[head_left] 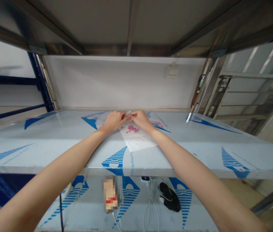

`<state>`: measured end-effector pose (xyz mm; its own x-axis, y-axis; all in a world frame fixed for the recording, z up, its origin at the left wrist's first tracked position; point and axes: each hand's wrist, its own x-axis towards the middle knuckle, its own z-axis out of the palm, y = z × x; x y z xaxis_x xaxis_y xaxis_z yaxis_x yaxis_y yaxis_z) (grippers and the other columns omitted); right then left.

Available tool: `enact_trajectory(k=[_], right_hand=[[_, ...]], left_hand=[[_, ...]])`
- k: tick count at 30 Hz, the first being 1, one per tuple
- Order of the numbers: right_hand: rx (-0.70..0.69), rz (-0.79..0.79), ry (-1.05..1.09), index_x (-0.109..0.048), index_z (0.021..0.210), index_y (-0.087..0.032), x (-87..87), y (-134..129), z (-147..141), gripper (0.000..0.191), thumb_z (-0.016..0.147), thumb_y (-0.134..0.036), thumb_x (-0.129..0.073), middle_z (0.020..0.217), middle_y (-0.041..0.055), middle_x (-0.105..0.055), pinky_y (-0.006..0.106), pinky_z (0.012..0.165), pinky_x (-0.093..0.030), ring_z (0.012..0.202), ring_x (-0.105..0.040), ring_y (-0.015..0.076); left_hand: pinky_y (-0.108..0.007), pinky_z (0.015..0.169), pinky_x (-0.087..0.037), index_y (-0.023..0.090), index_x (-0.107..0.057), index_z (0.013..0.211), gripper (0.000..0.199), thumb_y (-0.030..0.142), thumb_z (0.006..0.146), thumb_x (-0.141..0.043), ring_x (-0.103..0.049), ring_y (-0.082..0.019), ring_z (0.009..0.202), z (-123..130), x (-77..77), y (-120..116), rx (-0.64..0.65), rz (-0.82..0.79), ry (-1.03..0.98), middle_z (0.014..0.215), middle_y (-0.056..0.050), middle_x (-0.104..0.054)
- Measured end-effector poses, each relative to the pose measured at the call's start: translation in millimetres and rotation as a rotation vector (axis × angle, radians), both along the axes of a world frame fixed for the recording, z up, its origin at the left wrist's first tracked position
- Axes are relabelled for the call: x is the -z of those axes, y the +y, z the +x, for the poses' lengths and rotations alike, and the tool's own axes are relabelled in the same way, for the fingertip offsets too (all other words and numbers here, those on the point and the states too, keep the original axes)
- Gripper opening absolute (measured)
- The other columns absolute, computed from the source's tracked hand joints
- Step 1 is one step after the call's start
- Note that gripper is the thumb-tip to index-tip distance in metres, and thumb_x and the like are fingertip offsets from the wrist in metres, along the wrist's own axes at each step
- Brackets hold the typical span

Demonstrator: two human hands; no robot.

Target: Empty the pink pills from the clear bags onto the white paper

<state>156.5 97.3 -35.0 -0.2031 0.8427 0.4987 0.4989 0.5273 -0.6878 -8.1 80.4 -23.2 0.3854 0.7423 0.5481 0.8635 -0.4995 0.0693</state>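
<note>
On the film-covered metal shelf, a clear plastic bag lies below and between the hands, with several small pink pieces in a cluster at its upper part. My left hand is closed in a pinch just above and left of the cluster. From the right, my right hand pinches close to the left fingertips, by the bag's upper end. What the fingertips hold is too small to make out. More pink pieces show beyond my right wrist.
A metal panel hangs overhead. On the lower shelf lie a blurred-out phone-like object, a white device with cables, and a black item. A wall switch is behind.
</note>
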Motion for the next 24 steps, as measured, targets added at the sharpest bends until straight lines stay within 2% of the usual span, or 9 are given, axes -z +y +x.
enact_trajectory(k=[6, 12, 24], right_hand=[[0.170, 0.088, -0.181, -0.078, 0.084, -0.020, -10.0, -19, -4, 0.024, 0.088, -0.015, -0.055, 0.085, 0.0031, -0.076, 0.024, 0.077, -0.052, 0.075, -0.072, 0.0165], [0.279, 0.163, -0.291, -0.077, 0.088, -0.022, -9.6, -21, -8, 0.024, 0.089, -0.018, -0.053, 0.089, 0.0037, -0.076, 0.025, 0.079, -0.049, 0.087, -0.070, 0.0192], [0.397, 0.176, -0.437, -0.069, 0.103, -0.021, -5.4, -28, -19, 0.030, 0.092, -0.020, -0.042, 0.101, 0.0100, -0.072, 0.034, 0.080, -0.046, 0.097, -0.066, 0.0270]], left_hand=[[-0.030, 0.068, -0.040, 0.015, -0.068, 0.095, 0.028, 0.029, 0.096, -0.043, -0.067, -0.026, 0.084, 6, -0.8, -7, -0.095, 0.044, 0.076, 0.089, -0.013, -0.071], [-0.031, 0.070, -0.043, 0.014, -0.067, 0.099, 0.033, 0.030, 0.099, -0.039, -0.068, -0.027, 0.088, 9, 2.7, -7, -0.113, 0.063, 0.097, 0.096, -0.014, -0.072], [-0.031, 0.069, -0.043, 0.013, -0.070, 0.093, 0.032, 0.029, 0.094, -0.042, -0.067, -0.026, 0.085, 13, 5.7, -8, -0.142, 0.155, 0.075, 0.090, -0.015, -0.072]])
